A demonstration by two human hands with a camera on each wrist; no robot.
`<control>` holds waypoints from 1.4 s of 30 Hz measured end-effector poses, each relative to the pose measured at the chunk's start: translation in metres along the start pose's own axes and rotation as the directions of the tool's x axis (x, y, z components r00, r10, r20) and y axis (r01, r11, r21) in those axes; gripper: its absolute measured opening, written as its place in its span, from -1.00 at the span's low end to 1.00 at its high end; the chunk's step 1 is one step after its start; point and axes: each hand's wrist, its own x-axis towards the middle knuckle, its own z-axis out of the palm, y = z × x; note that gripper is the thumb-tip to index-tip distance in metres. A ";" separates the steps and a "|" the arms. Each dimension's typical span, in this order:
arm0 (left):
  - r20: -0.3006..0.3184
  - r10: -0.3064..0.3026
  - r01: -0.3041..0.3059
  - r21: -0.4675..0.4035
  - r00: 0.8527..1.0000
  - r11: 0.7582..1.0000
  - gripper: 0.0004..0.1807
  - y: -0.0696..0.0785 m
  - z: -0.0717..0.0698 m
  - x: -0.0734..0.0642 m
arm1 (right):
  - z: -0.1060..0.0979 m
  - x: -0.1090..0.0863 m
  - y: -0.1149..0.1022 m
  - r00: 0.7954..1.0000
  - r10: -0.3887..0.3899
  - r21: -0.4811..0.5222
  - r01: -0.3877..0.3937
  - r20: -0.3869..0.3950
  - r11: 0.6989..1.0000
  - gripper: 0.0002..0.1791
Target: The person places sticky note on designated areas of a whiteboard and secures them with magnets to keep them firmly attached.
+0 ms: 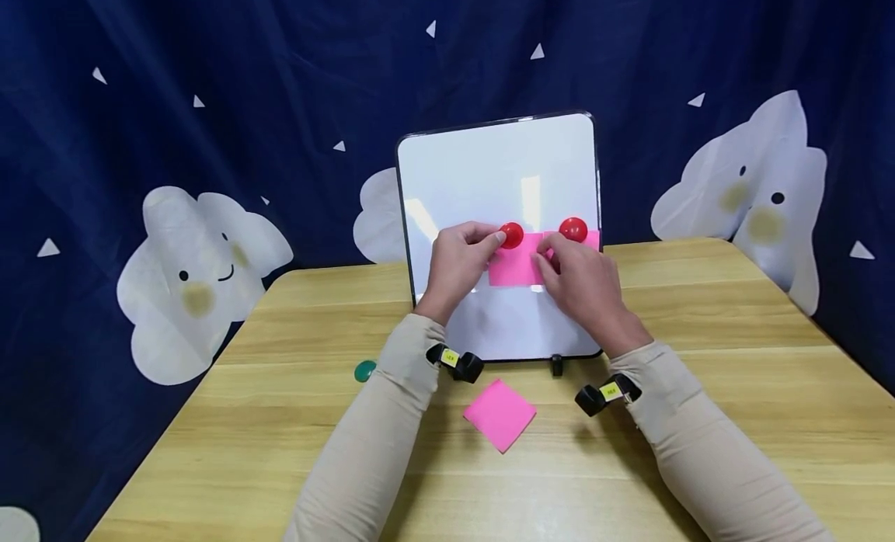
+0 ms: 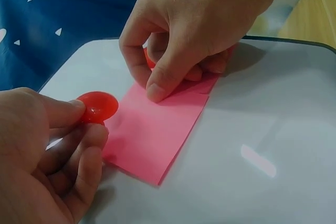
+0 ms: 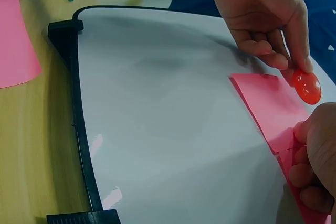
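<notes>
My left hand (image 1: 461,262) pinches a round red magnet (image 2: 100,106) between thumb and fingers, at the upper left edge of a pink sticky note (image 1: 513,266). My right hand (image 1: 582,276) has thumb and index fingertips together at this note's right side, pinching it there against the whiteboard (image 1: 489,169). Behind the right hand a second pink note (image 1: 593,239) adjoins the first, partly covered by the fingers. Another red magnet (image 1: 573,230) sits at the top of that second note. In the right wrist view the left hand's magnet (image 3: 307,86) overlaps the first note's corner.
The whiteboard stands tilted on black feet (image 1: 556,365) on a wooden table (image 1: 280,449). A loose pink sticky note (image 1: 500,415) lies in front of it. A green magnet (image 1: 364,370) lies by the left sleeve. A dark blue curtain (image 1: 294,76) hangs behind.
</notes>
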 end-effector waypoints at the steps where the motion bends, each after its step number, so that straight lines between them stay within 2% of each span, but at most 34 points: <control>1: -0.001 -0.001 0.001 0.005 1.000 1.000 -0.81 0.000 0.001 0.001 | 0.000 0.000 0.000 1.000 -0.002 0.000 0.002 0.000 1.000 -0.79; 12: -0.011 0.007 -0.006 0.053 1.000 0.999 -0.83 0.004 0.006 0.007 | -0.001 -0.001 0.001 1.000 -0.009 0.001 0.009 -0.019 1.000 -0.85; 19: -0.031 0.010 -0.007 0.091 0.999 0.996 -0.82 0.008 0.010 0.005 | 0.002 -0.001 0.002 0.999 -0.017 0.004 0.017 -0.033 1.000 -0.86; 32: -0.082 0.089 -0.067 0.234 0.993 0.970 -0.81 0.007 0.015 0.005 | 0.002 -0.002 0.000 0.999 -0.009 0.005 0.009 -0.045 1.000 -0.88; 42: -0.108 0.094 -0.062 0.268 0.990 0.962 -0.81 0.006 0.016 0.004 | 0.001 -0.002 -0.001 0.999 -0.003 0.008 0.004 -0.046 1.000 -0.88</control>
